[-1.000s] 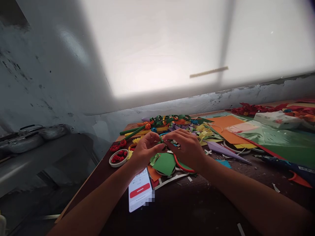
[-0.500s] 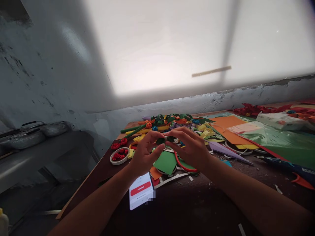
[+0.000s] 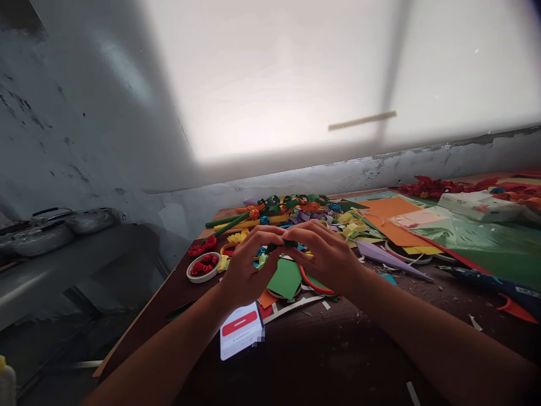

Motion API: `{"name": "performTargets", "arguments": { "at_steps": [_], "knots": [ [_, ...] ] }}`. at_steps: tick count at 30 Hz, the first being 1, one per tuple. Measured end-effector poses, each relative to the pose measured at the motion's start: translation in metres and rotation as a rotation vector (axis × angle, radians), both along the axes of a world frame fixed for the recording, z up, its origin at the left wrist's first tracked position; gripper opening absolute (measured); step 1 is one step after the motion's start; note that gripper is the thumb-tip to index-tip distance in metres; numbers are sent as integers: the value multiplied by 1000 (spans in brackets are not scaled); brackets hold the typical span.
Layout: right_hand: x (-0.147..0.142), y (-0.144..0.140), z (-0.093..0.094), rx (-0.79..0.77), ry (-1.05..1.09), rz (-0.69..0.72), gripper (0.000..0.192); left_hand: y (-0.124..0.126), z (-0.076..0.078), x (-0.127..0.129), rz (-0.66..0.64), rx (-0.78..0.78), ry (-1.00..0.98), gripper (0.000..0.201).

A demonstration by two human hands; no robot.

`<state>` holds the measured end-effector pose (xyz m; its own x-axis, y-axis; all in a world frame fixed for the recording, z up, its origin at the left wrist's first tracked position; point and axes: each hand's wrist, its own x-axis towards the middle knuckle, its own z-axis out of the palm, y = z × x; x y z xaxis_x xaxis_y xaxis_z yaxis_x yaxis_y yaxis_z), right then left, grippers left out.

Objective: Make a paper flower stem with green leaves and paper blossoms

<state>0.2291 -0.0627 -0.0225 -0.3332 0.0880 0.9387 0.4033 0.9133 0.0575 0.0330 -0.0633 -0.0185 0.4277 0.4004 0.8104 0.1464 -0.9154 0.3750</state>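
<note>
My left hand (image 3: pixel 249 265) and my right hand (image 3: pixel 323 254) meet above the brown table (image 3: pixel 338 361), fingertips pinched together on a small dark green paper piece (image 3: pixel 284 244). Most of that piece is hidden by my fingers. Just below my hands lies a green paper sheet (image 3: pixel 286 278) over a red-rimmed ring (image 3: pixel 315 286). A phone (image 3: pixel 240 332) with a lit screen and a red bar lies under my left wrist.
A white tape ring holding red paper roses (image 3: pixel 203 266) sits left of my hands. Green paper stems and coloured paper flowers (image 3: pixel 279 208) pile up behind. Orange and green sheets (image 3: pixel 422 231) spread to the right, with a glue gun (image 3: pixel 494 285). A grey wall stands behind.
My hands have drawn closer together over the small green piece and dropped slightly. The view has shifted a little; the things on the table stay put.
</note>
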Motion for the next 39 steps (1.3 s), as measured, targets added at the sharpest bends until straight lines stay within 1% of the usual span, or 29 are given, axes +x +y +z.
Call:
{"name": "performTargets", "arguments": {
  "at_steps": [5,13,20,22,28,35,39],
  "knots": [
    [2,1,-1,-11,-22,6,33,-1,-1,3,-6,-48,-30,22],
    [3,1,-2,7,-32,13,35,-3,0,5,-13,-80,-57,25],
    [2,1,-1,27,-34,17,39,-2,-3,4,-13,-104,-57,24],
    [1,1,0,23,-35,21,39,-2,-3,3,-1,-104,-57,23],
    [2,0,-1,0,-43,27,37,-3,0,2,30,-39,-6,21],
    [2,1,-2,0,-42,7,38,-4,-1,3,24,-68,-27,21],
    [2,0,-1,-5,-41,22,39,-3,-2,3,6,-73,-35,20]
  ]
}}
